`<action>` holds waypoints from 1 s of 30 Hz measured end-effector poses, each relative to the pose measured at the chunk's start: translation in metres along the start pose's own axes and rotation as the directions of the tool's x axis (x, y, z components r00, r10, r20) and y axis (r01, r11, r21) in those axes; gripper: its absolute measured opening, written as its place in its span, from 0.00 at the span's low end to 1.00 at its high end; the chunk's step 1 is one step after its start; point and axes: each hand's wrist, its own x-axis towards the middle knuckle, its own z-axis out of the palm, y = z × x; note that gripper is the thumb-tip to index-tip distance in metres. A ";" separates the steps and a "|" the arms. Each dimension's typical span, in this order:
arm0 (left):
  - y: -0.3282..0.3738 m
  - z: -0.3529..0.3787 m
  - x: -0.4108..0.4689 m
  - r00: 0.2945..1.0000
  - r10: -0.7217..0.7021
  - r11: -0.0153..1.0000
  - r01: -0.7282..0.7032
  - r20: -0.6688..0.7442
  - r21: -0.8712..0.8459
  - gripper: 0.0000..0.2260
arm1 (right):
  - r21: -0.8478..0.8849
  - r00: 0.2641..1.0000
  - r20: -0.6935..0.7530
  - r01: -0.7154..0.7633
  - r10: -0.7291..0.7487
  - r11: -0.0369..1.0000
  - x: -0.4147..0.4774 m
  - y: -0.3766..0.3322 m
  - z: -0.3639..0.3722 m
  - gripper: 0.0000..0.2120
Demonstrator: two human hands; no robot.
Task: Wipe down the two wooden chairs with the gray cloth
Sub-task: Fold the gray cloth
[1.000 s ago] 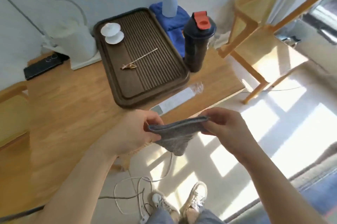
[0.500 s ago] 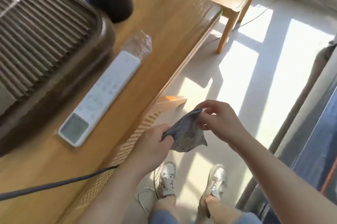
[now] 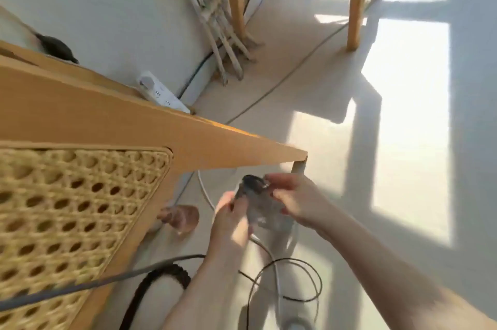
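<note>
You have the gray cloth [image 3: 259, 206] pinched between your left hand [image 3: 231, 218] and right hand [image 3: 294, 199], low beside the cane-panelled wooden furniture [image 3: 188, 139], so fold it, blurred as it seems, into a flat pad before reaching the chair legs [image 3: 356, 1].

hands: two, left [image 3: 231, 225] and right [image 3: 297, 199]
gray cloth [image 3: 262, 207]: one
power strip [image 3: 161, 93]: one
wooden chair legs: three, one at [image 3: 356, 1]
</note>
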 end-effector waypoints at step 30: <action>0.090 -0.205 0.235 0.316 0.491 0.870 -0.139 -0.812 0.472 0.04 | -0.055 0.899 0.252 0.382 -0.357 0.923 0.105 0.063 0.095 0.47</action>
